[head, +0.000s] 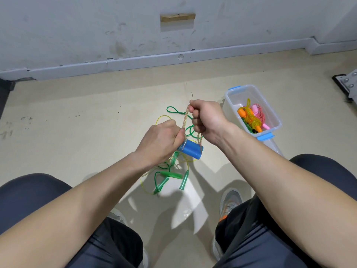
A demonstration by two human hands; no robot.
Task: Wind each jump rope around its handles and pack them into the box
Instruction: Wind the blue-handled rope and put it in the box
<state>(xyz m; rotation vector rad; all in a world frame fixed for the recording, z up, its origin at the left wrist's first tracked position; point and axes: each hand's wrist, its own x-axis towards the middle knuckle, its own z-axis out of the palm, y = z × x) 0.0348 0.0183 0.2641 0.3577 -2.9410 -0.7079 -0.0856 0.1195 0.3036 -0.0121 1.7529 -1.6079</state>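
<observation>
Snag risk: left hand [161, 139] grips blue handles [190, 150]; right hand [207, 120] holds braided rope [184, 118] taut toward 12 o'clock. Trailing slack may catch green ropes [168, 174] on the floor at 6 o'clock. Box [245, 96] sits at 2 o'clock.

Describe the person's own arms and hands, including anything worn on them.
The left forearm and right forearm are bare, with no sleeve in view. The left hand and the right hand are ungloved; no watch, band or ring shows on the wrists or fingers.
</observation>
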